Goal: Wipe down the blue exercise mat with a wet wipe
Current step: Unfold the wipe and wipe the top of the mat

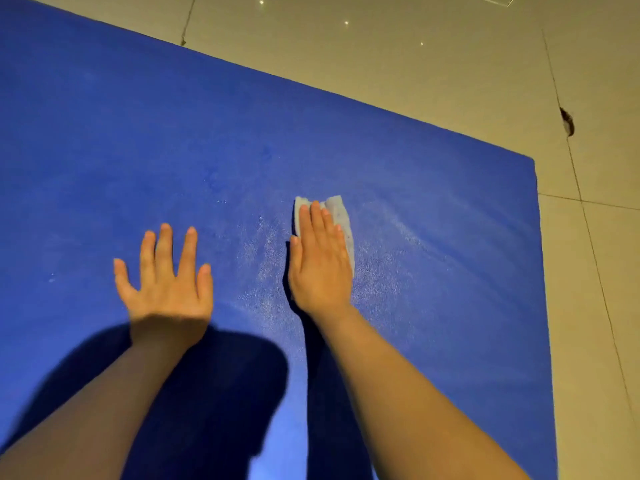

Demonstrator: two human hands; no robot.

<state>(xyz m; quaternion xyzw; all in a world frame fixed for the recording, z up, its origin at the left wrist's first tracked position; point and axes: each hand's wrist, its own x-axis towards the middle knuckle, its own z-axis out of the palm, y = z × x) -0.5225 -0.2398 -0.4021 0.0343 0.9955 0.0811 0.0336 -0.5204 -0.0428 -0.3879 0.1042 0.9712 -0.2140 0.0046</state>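
Observation:
The blue exercise mat (145,140) fills most of the head view, lying flat on the floor. My right hand (320,261) lies flat with straight fingers, pressing a white wet wipe (341,216) onto the mat near its middle. The wipe sticks out beyond my fingertips and along the right side of the hand. Pale damp streaks fan out on the mat to the right of the wipe. My left hand (166,275) rests flat on the mat with fingers spread, to the left of the right hand and holding nothing.
Beige floor tiles (433,64) surround the mat at the top and right. The mat's far right corner (531,162) is close to a tile joint. A small dark mark (568,121) sits on the floor beyond that corner. My shadow falls across the mat's near part.

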